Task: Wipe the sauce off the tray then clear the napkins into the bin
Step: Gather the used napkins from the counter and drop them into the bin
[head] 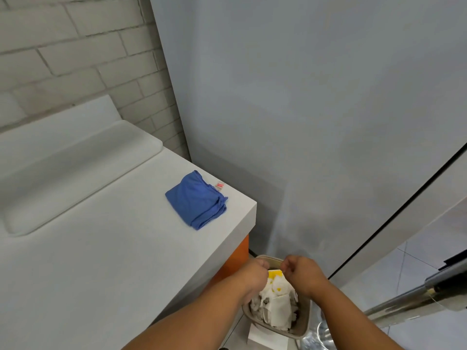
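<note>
Looking down from the head view: both hands hung over the bin [302, 322], a beige rectangular tub on the floor beside the counter's orange base [237, 258]. Left hand [254, 272] was above the bin's near-left edge, fingers curled in; it covered part of the rim, and whether it held anything could not be told. Right hand [302, 274] was over the far side, fingers also curled loosely, thumb and forefinger close together; no napkin clearly between them, so grip state unclear there too.

Napkins [276, 301] sat inside the bin: crumpled white paper piled near the top, one flatter folded sheet on the heap, small yellow sauce stains on the upper pieces. A yellow patch [275, 274] showed at the far end of the pile, just below the hands. A white flat sheet [267, 338] lay on the floor against the bin's near side.

White counter [113, 248] filled the left, with a folded blue cloth [197, 200] near its right corner, well apart from the hands, small tag on its far edge. Grey wall panel [303, 109] stood behind the bin.
</note>
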Demonstrator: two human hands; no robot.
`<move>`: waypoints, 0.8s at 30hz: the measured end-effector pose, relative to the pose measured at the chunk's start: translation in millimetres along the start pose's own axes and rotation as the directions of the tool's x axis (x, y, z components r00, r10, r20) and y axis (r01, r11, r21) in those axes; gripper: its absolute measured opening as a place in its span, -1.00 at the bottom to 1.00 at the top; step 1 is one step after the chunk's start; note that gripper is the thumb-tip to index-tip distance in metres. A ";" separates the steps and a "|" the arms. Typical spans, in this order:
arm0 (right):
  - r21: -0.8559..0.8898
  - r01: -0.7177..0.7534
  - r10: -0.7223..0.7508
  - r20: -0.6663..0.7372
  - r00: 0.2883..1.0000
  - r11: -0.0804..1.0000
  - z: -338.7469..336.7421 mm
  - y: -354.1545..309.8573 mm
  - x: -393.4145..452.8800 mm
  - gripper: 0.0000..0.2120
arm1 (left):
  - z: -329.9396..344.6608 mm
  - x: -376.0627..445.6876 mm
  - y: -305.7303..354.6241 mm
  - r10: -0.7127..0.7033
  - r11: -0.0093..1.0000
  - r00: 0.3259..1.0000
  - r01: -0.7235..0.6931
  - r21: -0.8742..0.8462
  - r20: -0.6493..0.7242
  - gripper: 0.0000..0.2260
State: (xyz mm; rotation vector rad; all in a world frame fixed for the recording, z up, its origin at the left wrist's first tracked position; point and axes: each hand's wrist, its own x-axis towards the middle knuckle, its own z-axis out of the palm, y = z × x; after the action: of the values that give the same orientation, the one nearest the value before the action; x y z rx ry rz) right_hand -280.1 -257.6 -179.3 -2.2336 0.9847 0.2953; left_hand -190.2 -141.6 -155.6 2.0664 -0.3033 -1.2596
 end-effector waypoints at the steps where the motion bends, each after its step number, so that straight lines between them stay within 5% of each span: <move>1: 0.019 0.017 -0.017 -0.027 0.999 1.000 -3.4 -4.9 -1.9 -0.78 | -1.0 -5.0 3.4 0.042 0.999 0.999 -0.042 0.015 0.005 -0.67; 6: 0.056 0.155 -0.146 -0.140 0.979 0.986 -27.7 -34.7 -20.2 -0.77 | -17.8 -35.2 22.0 0.283 0.957 0.959 -0.280 0.077 -0.030 -0.75; 13: 0.063 0.362 -0.338 -0.237 0.911 0.930 -55.1 -101.2 -58.2 -0.77 | -73.6 -89.7 31.9 0.523 0.852 0.821 -0.507 0.128 -0.230 -0.84; 24: 0.054 0.562 -0.558 -0.071 0.827 0.826 0.0 -237.2 -79.4 -0.82 | -206.0 -147.8 -42.4 0.311 0.893 0.747 -0.441 -0.089 -0.588 -0.85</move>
State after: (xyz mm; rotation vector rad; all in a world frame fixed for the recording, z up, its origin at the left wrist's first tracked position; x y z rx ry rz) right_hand -163.6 -95.8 -28.2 -2.3530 0.3133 -0.0665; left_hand -95.2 55.9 -21.1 1.9438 -0.2723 -0.3812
